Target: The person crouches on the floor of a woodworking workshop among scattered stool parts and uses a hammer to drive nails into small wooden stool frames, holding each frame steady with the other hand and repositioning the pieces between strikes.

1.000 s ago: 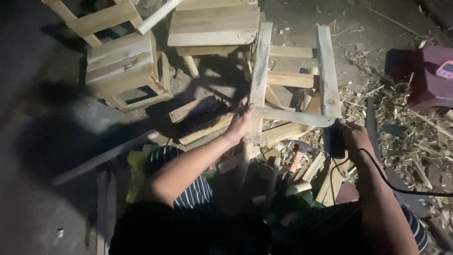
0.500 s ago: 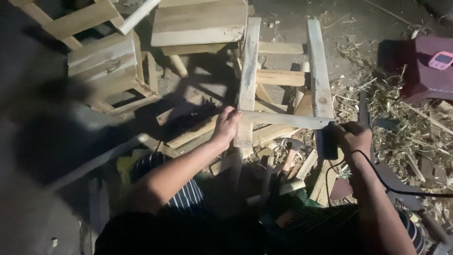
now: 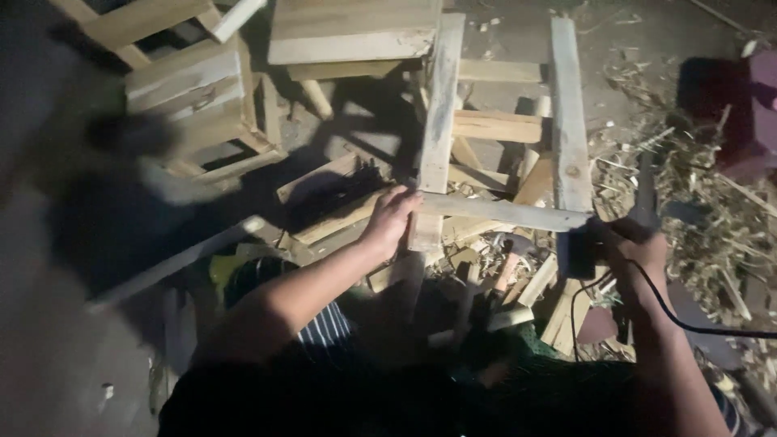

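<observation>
Now the left hand (image 3: 392,217) grips a rough wooden frame (image 3: 441,121) — right hand (image 3: 639,251) clutches a dark corded tool (image 3: 581,252).

I can't make out the dark tool (image 3: 584,252) in my right hand (image 3: 639,252) — it sits in shadow, its shape lost. Its cable (image 3: 696,324) runs off the right edge. The dark red box (image 3: 749,113) is cut by that edge too, and the wooden crates (image 3: 194,89) at left are smeared by motion blur.

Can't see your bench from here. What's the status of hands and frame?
Left hand gripping wooden frame at the cross slat. Right hand holding corded power tool at frame's corner. Offcuts piled beneath.
</observation>
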